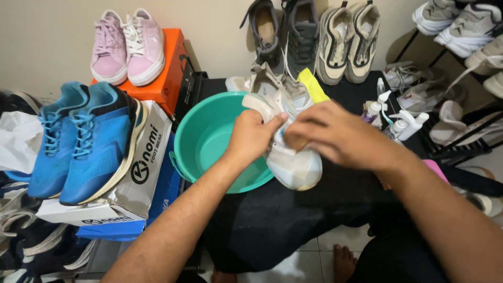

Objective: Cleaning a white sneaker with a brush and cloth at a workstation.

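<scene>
Shoe (pixel 293 165): left hand (pixel 252 137) clamps it, over basin (pixel 201 141) rim
Right hand (pixel 335 133): closed on brush, mostly hidden
Risk: hard scrubbing twists shoe loose, basin tips

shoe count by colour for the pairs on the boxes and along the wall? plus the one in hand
Pink sneakers: 2
Blue running shoes: 2
Grey sneakers: 2
Beige sneakers: 2
White sneaker, held by left hand and right hand: 1
Total: 9
</scene>
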